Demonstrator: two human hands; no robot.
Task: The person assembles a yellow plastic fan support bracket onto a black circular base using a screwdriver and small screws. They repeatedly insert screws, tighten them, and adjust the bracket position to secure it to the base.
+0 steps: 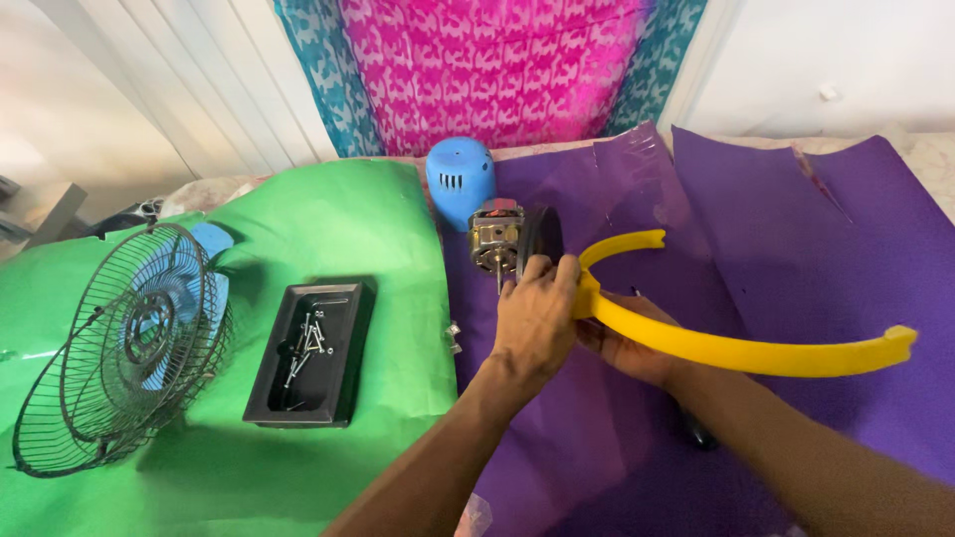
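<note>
On the far left I see a black wire fan guard (119, 348) with blue blades inside, resting on green sheet (328, 209); beside it a black tray (261, 398) holds loose screws (306, 343); a blue motor cover (461, 179) stands behind. My left hand (535, 318) has its fingers curled shut on the yellow curved bracket (736, 348) where it meets the bare fan motor (497, 241); my right hand (627, 348) sits under the bracket, fingers hidden, so I cannot tell their state. The long free end could lever and twist the motor over.
</note>
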